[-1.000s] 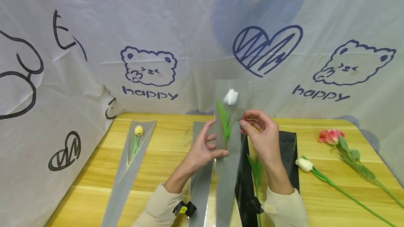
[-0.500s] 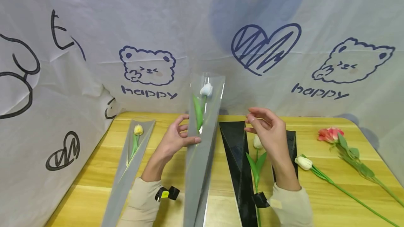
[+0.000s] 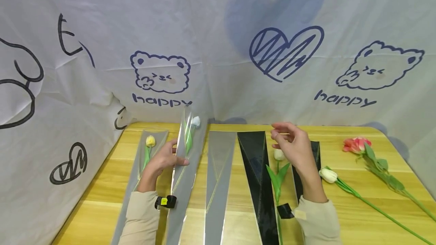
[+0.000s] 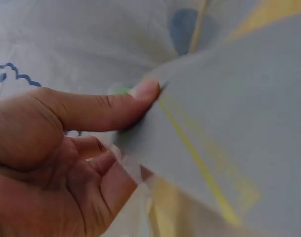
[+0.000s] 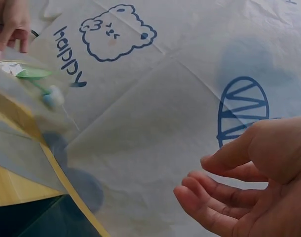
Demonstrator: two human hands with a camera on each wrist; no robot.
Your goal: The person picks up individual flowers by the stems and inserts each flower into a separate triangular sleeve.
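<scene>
My left hand (image 3: 165,158) grips a grey-and-clear flower sleeve (image 3: 185,188) by its edge, thumb in front and fingers behind. Inside the sleeve is a pale tulip (image 3: 195,121) with green leaves, tilted up toward the backdrop. In the left wrist view the thumb (image 4: 111,106) presses on the sleeve's grey face near a yellow line. My right hand (image 3: 291,143) hovers with loosely curled fingers over a white tulip (image 3: 278,155), holding nothing; the right wrist view shows its thumb and fingertips apart.
A sleeved yellow tulip (image 3: 150,141) lies at the left. A flat grey sleeve (image 3: 218,162) and a black sleeve (image 3: 255,162) lie mid-table, with another black sleeve (image 3: 316,150) under the right arm. To the right are a white tulip (image 3: 328,175) and a pink flower (image 3: 357,145).
My left hand has carried the sleeved tulip left and lowered it toward the yellow one. My right hand has let go of the sleeve and moved slightly right, uncovering the flat grey sleeve.
</scene>
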